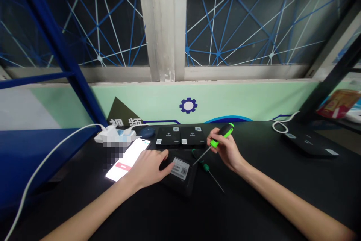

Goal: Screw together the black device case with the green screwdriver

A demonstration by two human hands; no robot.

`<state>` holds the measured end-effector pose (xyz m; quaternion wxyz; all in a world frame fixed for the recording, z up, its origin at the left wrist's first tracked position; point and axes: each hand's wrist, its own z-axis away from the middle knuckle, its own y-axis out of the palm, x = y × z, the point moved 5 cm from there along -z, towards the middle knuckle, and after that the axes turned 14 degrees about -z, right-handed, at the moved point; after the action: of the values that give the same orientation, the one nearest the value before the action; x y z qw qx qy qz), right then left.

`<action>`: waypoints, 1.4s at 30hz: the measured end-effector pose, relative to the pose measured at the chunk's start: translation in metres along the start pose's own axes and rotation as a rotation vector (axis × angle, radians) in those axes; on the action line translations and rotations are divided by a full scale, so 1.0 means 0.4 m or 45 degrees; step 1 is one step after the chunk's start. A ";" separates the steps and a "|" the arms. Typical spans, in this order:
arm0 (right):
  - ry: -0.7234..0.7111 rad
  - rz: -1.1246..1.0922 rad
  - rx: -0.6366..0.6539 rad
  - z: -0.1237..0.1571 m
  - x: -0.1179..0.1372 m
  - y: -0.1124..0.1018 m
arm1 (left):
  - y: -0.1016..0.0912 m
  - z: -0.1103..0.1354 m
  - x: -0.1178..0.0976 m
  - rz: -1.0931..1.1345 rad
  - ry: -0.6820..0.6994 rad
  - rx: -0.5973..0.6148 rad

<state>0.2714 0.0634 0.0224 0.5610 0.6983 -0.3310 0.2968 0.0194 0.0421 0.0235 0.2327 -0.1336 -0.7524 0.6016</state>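
Note:
A flat black device [180, 175] with a white barcode label lies on the black table [254, 203]. My left hand [148, 166] rests on its left edge, fingers curled and pressing it down. My right hand [227, 150] is closed round a screwdriver [218, 137] with a green and black handle; its shaft slants down to the device's right edge. A second green-handled screwdriver [210, 171] lies on the table just right of the device.
A lit phone [128, 159] lies left of my left hand. Behind it sit a white power strip [114, 135] with a cable, a dark blue mouse [147, 132] and two black boxes [182, 136]. Another black device [308, 141] with a white cable is at right.

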 end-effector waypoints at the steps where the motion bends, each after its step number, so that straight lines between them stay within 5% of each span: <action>1: -0.012 0.011 0.005 0.000 0.001 -0.001 | 0.000 0.001 0.000 -0.001 0.006 -0.002; 14: -0.187 0.073 -0.015 0.000 0.022 0.006 | 0.006 0.002 -0.004 0.100 0.007 0.028; 22: -0.243 0.212 -0.023 0.005 0.034 0.011 | -0.007 -0.001 0.025 -0.075 -0.295 -0.051; 42: -0.199 0.267 0.014 0.011 0.021 0.014 | 0.009 -0.004 0.027 0.163 -0.295 0.078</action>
<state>0.2721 0.0572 0.0314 0.4956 0.6840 -0.4432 0.3002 0.0108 0.0494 0.0221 0.1093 -0.1040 -0.7454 0.6493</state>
